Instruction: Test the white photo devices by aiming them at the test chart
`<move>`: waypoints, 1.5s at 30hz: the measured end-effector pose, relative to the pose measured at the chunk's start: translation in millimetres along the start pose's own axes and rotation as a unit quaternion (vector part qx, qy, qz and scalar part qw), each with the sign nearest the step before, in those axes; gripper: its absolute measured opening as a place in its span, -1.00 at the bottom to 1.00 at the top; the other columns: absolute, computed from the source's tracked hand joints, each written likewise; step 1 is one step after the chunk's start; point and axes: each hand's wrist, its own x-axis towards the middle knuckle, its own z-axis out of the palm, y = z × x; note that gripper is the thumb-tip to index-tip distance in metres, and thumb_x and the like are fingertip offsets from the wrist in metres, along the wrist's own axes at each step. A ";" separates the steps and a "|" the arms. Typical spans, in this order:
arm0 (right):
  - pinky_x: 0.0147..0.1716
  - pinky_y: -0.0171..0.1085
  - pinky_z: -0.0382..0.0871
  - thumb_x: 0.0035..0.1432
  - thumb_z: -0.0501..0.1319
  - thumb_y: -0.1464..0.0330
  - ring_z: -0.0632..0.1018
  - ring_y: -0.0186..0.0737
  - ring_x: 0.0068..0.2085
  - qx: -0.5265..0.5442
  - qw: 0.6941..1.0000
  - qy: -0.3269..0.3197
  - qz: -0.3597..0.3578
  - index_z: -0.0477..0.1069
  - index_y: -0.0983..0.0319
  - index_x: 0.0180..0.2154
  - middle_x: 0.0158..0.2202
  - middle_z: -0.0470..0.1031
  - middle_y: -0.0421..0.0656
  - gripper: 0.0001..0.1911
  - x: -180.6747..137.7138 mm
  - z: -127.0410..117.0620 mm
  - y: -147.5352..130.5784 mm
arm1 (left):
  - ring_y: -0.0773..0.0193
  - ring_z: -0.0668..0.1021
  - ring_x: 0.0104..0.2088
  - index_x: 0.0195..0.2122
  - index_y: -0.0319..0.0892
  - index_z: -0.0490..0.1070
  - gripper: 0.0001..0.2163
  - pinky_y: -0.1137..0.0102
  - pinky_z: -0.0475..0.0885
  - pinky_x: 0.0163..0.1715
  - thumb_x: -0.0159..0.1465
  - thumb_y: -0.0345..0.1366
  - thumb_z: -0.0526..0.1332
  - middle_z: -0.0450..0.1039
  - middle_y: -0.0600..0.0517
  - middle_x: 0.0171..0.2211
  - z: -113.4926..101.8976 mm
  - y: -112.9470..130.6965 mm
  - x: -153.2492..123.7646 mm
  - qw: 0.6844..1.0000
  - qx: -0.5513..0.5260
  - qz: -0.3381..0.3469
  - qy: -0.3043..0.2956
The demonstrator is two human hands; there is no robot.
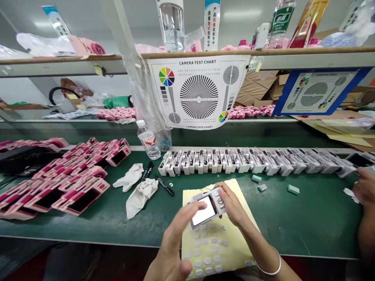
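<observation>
A small silver-white digital camera [205, 208] is tilted above a yellow sheet [243, 230], its screen lit white. My right hand [233, 205] grips its right end, near the round button pad. My left hand [172, 238] is spread, thumb apart from the fingers; a fingertip overlaps the screen, and I cannot tell whether it touches. Several small white oval pieces [214, 240] lie on the sheet below.
Behind stretches a row of white camera bodies [216, 162] with exposed insides. Pink cameras [84, 195] crowd the left, near white cloths [142, 195], black markers [164, 185] and a water bottle [149, 140]. A test chart [199, 93] hangs ahead. Another person's hand [365, 185] is at right.
</observation>
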 end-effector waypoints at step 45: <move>-0.26 -0.18 0.41 0.29 -0.06 0.31 0.48 -0.17 -0.18 0.002 0.916 0.117 -0.383 0.28 0.10 -0.10 -0.14 0.39 -0.11 -0.79 -42.7 -1.8 -88.3 | -0.02 0.28 0.11 0.08 -0.14 0.30 -0.45 0.15 0.14 0.15 0.24 0.11 -0.06 0.31 -0.09 0.04 -41.5 30.0 98.2 0.972 -0.095 0.171 -0.133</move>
